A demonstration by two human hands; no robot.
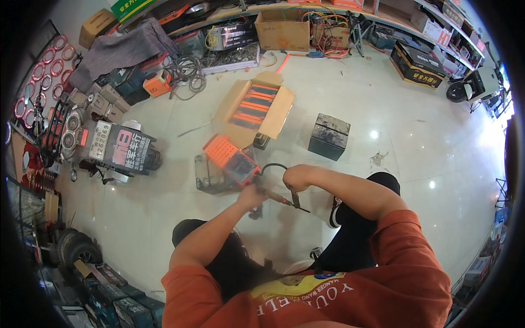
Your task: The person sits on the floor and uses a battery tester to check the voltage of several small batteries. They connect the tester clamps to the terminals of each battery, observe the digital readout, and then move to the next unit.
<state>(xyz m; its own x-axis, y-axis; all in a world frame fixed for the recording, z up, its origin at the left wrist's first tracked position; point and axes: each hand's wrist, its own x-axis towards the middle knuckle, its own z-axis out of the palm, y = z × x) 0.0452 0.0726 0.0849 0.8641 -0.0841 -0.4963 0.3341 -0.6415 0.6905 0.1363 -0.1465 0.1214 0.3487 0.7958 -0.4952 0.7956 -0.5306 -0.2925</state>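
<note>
The left forearm reaches forward and inward; its hand is just beside the orange-and-black box. Its fingers look bent near the slim red-handled tool, but blur does not let me tell the grip. The tool slants between the knees. The right arm bends inward, its fist closed around the arched black cable.

Before me the pale floor bears a dusty block, an open carton left and a black box right of it.
</note>
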